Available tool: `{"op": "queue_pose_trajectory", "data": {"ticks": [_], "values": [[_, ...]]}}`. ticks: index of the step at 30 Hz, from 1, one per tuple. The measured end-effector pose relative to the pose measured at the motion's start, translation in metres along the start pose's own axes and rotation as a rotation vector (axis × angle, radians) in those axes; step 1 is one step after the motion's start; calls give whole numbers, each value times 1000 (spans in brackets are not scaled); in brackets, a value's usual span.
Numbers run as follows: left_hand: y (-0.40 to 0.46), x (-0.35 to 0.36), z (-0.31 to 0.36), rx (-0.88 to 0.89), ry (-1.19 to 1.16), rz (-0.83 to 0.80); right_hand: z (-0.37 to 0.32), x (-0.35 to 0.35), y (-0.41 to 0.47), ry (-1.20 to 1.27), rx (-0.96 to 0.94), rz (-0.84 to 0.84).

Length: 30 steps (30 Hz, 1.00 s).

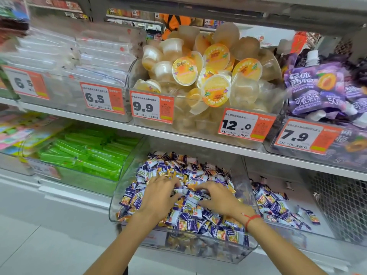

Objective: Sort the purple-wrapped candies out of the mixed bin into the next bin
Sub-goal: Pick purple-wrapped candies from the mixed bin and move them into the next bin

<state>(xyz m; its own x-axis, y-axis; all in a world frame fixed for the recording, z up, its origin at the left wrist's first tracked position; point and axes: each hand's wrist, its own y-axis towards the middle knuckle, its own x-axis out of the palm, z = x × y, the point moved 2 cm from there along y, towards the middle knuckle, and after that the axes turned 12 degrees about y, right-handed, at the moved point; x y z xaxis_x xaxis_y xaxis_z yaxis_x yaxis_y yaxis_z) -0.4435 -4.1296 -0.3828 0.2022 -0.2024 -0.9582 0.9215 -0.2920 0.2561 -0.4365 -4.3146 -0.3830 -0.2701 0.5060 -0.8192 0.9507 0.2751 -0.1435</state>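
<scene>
On the lower shelf (178, 142), the clear mixed bin (127, 195) sits at the front edge, tilted so its open top faces the person; this angle lets both hands work the heap from above without reaching under the upper shelf. Both hands are in the bin, palms down on the pile. The left hand (158, 193) lies spread over the candies with fingers loosely bent; whether it pinches a wrapper cannot be told. The right hand (215, 197), with a red string bracelet (251, 220) at the wrist, has its fingers curled toward the left hand, their tips pressed into the wrappers; a definite grip is not visible.

The purple-wrapped candies (208, 215) lie mixed with yellow-and-white ones throughout the heap, directly under and all around both hands, touching the fingers. The next bin (294, 197), just beside the mixed bin toward the shelf's right end, already holds a shallow layer of purple-wrapped pieces along its left and front. Judged from this, sorting is under way, with most of the heap still unsorted.
</scene>
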Motion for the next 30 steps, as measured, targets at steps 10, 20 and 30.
{"op": "queue_pose_trajectory", "data": {"ticks": [10,20,30], "values": [[-45,-20,7,-198,-254,116,-21,-12,-46,205,-13,252],[-32,-43,82,-54,-402,34,24,-84,-141,436,-48,612],[44,-32,189,157,-421,-84,117,-120,-125,222,267,346]]}}
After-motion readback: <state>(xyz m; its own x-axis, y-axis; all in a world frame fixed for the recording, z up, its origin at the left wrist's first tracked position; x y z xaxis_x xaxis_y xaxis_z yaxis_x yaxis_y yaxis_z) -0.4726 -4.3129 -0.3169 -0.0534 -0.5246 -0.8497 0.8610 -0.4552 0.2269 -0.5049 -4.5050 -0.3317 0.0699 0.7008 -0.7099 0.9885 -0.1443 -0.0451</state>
